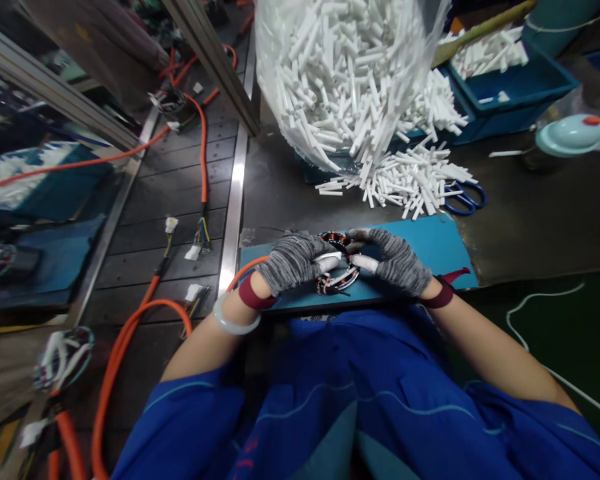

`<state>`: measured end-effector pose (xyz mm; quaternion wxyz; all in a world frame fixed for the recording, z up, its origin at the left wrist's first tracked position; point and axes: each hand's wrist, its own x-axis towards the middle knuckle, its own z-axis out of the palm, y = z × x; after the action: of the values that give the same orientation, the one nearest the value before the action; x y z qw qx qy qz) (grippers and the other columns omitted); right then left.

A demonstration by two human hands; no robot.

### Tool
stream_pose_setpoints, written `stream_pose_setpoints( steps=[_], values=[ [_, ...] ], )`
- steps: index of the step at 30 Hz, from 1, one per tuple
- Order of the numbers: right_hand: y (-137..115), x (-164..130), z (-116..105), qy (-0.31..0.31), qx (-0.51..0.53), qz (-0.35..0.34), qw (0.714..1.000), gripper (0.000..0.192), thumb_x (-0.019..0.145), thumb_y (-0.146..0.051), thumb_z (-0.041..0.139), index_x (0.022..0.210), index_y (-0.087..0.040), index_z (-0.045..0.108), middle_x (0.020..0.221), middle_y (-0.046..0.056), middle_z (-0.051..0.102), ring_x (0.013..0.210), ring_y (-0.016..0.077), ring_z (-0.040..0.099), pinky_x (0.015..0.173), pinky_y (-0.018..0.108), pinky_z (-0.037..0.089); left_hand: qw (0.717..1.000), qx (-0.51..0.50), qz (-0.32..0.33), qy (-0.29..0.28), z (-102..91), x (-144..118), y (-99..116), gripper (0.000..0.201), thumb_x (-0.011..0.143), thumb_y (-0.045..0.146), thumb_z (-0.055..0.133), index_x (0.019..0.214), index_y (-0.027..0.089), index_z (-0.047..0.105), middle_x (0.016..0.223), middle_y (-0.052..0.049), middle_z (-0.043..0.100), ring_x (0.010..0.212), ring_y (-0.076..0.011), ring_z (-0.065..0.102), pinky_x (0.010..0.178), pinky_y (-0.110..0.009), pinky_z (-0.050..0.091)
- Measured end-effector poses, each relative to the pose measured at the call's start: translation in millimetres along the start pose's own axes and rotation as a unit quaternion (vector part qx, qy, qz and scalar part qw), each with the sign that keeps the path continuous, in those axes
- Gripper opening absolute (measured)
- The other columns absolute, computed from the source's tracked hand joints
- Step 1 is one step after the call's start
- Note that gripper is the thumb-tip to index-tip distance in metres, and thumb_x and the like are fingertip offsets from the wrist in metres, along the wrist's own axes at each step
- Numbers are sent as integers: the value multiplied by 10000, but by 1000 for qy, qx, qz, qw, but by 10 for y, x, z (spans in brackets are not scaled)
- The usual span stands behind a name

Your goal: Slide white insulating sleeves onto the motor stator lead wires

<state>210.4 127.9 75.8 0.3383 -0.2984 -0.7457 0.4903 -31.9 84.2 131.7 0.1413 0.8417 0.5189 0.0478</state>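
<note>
A round wound coil ring with copper and black windings lies on a blue mat in front of me. Both my hands wear grey knit gloves. My left hand grips the ring's left side, and a white tube shows at its fingertips. My right hand holds the ring's right side, with another white tube under its fingers. An orange cable runs from the ring off to the left. A pale bangle sits on my left wrist.
A clear bag full of white tubes hangs over a spilled pile of tubes. Blue-handled scissors lie beside the pile. A blue bin holds more tubes. A teal lidded cup stands at right. Another coil ring lies at left.
</note>
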Motion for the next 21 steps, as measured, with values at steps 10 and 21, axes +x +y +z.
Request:
stream_pose_setpoints(
  steps=[10,21],
  values=[
    [-168,181,167,44,-136,-63,988,325,935,-217,633,1244,-184,729,1013,81,779,962,235,703,957,465,550,993,-94,-16,71,72,-97,-16,339,998,436,584,1105,193,795,1010,-95,809,922,-248,728,866,-377,551],
    [-187,112,-124,195,-86,-60,975,382,946,-302,698,1325,-256,665,1001,16,777,934,208,731,989,444,574,985,-138,-37,98,104,-92,27,321,972,427,620,1093,194,805,1000,-85,819,879,-238,732,826,-368,535]
  ],
)
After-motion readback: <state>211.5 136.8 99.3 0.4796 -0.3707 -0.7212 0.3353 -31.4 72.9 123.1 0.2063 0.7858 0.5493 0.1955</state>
